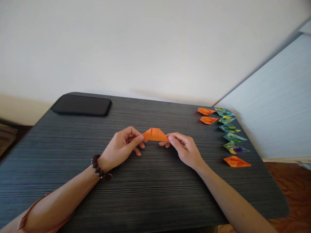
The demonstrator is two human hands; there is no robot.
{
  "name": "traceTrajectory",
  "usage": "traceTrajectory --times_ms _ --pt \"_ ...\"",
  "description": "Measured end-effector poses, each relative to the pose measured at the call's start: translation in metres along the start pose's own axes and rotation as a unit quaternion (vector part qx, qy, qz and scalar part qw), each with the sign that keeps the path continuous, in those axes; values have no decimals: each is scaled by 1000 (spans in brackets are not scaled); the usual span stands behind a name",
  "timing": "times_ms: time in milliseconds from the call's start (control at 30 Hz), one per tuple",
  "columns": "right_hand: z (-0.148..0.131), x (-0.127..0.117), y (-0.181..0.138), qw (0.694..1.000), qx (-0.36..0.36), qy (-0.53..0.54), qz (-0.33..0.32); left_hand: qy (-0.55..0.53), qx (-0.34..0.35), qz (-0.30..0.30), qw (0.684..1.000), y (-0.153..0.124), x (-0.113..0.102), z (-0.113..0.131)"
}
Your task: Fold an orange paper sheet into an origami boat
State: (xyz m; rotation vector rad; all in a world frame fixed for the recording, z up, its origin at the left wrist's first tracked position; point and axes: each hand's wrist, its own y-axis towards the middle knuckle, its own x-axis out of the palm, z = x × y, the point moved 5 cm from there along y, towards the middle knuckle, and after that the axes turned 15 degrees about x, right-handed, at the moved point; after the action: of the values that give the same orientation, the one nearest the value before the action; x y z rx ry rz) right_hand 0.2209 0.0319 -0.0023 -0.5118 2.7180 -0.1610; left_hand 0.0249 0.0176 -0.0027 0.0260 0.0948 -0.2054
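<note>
A small folded orange paper piece (155, 134) is held just above the middle of a dark striped table (150, 184). My left hand (122, 145) pinches its left end between thumb and fingers; a dark bead bracelet (99, 168) circles that wrist. My right hand (182, 146) pinches the right end of the same piece. Both hands are closed on the paper.
A black phone (82, 105) lies face down at the table's far left corner. Along the right side lie several folded paper pieces, orange ones (236, 161) and patterned green-blue ones (234, 138). A pale wall stands behind, a light panel (274, 113) to the right.
</note>
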Motion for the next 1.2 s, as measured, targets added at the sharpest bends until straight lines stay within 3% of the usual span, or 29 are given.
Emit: traceTrajectory --times_ms 233,433,600,700,833,967,1100,1200 --pt "3 4 2 999 28 23 10 16 6 -24 1000 -1 3 1" --pt "0 3 3 1000 2 -5 24 76 23 -79 994 -3 10 4" --pt "-3 5 1 998 -10 -55 5 32 22 -18 999 -1 3 2" --pt "-2 9 0 999 23 6 -39 2 21 28 999 -1 0 3" --pt "-1 14 -1 985 76 140 -67 -69 48 14 996 0 5 6" --pt "-2 22 -3 966 108 198 -129 -40 73 5 996 1 5 8" --pt "-4 29 -8 964 112 172 -168 -39 100 -5 994 1 5 10" --pt "-6 29 -11 985 89 88 -117 -54 103 -2 993 1 5 10"
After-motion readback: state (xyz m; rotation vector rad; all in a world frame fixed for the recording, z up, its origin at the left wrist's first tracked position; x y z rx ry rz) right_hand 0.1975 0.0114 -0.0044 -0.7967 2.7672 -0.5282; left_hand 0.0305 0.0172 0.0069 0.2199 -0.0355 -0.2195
